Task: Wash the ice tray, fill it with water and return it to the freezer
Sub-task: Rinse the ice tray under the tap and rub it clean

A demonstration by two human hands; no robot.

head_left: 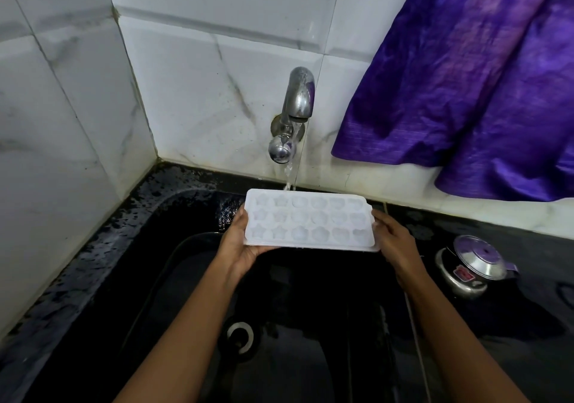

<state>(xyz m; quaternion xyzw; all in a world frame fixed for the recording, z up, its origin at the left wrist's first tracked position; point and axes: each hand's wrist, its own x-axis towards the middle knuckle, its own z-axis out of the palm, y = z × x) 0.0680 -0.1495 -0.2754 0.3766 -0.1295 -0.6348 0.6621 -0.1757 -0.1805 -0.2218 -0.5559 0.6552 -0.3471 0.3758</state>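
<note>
You hold the white ice tray (310, 220) level over the black sink (174, 278), one hand at each short end; your left hand (239, 244) cups the left end, thumb on the rim, fingers curled beneath; your right hand (394, 241) grips the right end, fingers wrapped over its edge. The tap (295, 104) on the tiled wall (192, 60) runs, its stream (289, 172) meeting the tray's far rim; the moulded cups face up. A steel pressure cooker (472, 266) sits on the counter (528, 247) to the right; a purple cloth (466, 76) hangs above it.
</note>
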